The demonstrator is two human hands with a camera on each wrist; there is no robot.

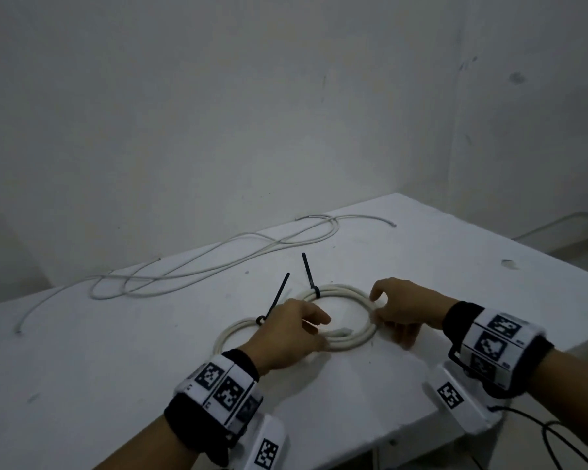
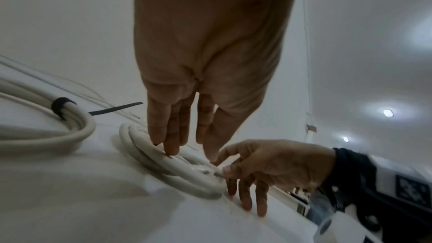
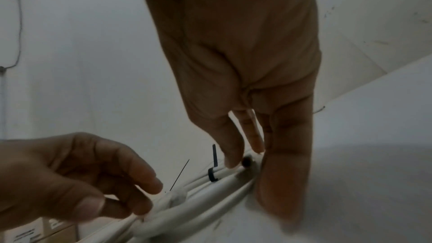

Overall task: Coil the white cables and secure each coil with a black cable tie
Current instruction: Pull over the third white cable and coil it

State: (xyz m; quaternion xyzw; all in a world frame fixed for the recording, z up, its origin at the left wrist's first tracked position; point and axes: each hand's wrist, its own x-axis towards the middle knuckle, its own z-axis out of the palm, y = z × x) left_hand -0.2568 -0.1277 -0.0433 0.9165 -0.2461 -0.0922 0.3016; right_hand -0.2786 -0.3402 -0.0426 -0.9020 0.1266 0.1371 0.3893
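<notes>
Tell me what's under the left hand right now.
Under the left hand lies the white coiled cable; its fingertips rest on the strands. Where the two tied coils meet is covered.

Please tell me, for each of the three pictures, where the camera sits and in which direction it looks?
Head: on the person's head, looking down at the table; left hand and right hand touch the tied coil.
Left wrist: under the left hand, looking along its fingers.
Right wrist: under the right hand, looking along its fingers.
Shared: every view shows both hands and the coil.
</notes>
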